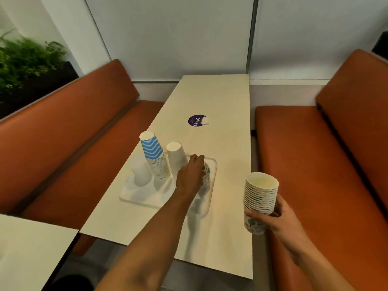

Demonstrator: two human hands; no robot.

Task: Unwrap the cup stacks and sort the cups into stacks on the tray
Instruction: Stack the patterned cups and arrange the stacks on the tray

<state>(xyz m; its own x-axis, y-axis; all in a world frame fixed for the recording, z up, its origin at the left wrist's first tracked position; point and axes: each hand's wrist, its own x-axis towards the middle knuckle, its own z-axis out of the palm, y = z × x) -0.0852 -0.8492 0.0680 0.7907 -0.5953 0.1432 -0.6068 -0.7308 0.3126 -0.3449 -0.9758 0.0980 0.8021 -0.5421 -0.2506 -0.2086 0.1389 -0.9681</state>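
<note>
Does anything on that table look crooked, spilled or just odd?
Nothing is spilled. The blue zigzag stack on the tray leans noticeably toward the left, which looks a bit tippy. A round purple sticker farther along the table has a torn, peeling edge.

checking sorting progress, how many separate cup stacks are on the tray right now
4: a translucent stack at the tray's left, a blue zigzag stack beside it, a plain white stack next, and a patterned one under the left hand. More may hide behind the arm.
</note>
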